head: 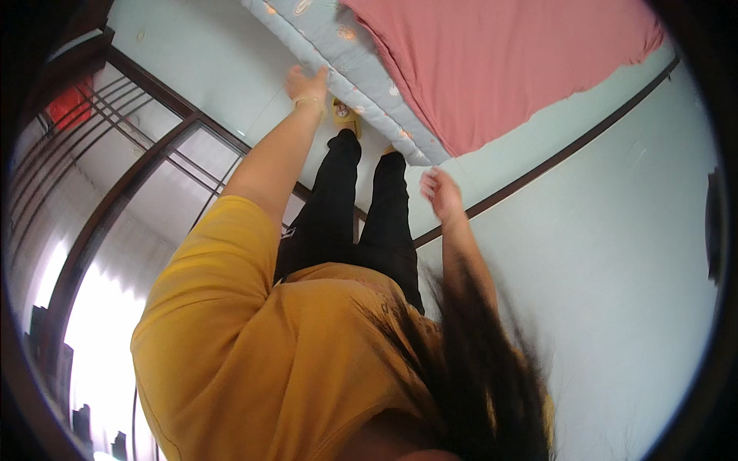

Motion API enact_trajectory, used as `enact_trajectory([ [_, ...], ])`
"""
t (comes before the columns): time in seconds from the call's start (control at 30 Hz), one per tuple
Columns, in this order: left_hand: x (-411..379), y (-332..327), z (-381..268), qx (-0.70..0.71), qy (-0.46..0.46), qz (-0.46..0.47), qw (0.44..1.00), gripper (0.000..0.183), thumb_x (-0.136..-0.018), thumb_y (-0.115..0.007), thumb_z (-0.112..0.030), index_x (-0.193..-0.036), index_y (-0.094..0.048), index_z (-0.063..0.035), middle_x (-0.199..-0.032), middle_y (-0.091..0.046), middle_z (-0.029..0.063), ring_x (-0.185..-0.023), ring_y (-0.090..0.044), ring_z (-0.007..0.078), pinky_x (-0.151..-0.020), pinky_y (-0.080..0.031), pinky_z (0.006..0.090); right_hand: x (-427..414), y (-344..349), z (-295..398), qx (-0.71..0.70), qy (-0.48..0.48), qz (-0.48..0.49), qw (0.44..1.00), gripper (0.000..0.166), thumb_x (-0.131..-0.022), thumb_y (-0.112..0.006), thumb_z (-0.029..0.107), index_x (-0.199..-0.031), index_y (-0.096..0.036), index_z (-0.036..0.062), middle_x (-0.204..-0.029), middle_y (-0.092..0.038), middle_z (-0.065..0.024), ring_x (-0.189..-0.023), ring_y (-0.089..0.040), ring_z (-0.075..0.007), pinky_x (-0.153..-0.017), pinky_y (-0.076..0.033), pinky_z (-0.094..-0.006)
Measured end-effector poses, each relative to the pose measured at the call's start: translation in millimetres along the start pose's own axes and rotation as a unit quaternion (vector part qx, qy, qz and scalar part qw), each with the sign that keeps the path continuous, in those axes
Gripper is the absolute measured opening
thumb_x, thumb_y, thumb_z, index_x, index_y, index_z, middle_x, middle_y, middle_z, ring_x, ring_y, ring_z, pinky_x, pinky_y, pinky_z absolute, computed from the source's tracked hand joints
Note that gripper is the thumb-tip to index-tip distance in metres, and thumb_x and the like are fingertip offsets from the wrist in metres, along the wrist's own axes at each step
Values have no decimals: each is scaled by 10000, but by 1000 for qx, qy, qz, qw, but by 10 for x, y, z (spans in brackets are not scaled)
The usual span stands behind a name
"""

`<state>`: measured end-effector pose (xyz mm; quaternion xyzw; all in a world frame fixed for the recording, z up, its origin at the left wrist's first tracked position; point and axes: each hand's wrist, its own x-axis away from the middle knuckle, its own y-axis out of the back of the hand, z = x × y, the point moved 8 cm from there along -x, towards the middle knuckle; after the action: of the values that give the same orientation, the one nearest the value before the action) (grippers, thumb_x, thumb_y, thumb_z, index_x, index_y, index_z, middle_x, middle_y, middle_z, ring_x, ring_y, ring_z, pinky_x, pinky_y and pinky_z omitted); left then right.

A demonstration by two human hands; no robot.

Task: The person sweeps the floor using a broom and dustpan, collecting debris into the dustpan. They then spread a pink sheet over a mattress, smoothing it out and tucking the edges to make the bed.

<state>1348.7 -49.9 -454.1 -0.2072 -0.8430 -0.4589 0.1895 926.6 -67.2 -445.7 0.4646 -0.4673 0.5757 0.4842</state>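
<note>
A light blue-grey padded quilt or mat (369, 101) with small printed figures runs diagonally across the upper middle. Pink cloth (501, 69) covers much of it and shows soft creases. My left hand (307, 85), with a pale band at its wrist, is beside the quilt's long edge; its fingers are spread and nothing shows in them. Whether the thumb touches the edge is unclear. Just below the quilt's near corner, my right hand (443, 193) has loosely bent, slightly blurred fingers and holds nothing visible.
Pale floor (230, 63) lies around the quilt. A dark strip (553, 155) crosses it at the right. At the left stand a dark-framed glass panel (190, 124) with thin bars and a red object (70, 106) behind. My feet wear yellow slippers (346, 115); long hair hangs at lower right.
</note>
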Motion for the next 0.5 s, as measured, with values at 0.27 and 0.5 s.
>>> enact_trajectory([
  [0.27, 77, -803, -1260, 337, 57, 246, 907, 407, -792, -576, -338, -1068, -478, -55, -970, -534, 49, -835, -526, 160, -709, -426, 241, -453, -114, 449, -520, -15, -5, 854, 371, -795, -567, 340, -962, -480, 21, -961, -565, -94, -907, -532, -228, -806, -419, -377],
  [0.5, -126, -181, -1588, 433, 29, 139, 890, 274, -885, -444, -253, -1078, -496, -66, -970, -573, 43, -779, -564, 151, -608, -456, 268, -236, -201, 642, -445, 152, 93, 878, 213, -835, -537, 176, -1015, -485, 75, -983, -576, -50, -918, -531, -196, -823, -418, -370],
])
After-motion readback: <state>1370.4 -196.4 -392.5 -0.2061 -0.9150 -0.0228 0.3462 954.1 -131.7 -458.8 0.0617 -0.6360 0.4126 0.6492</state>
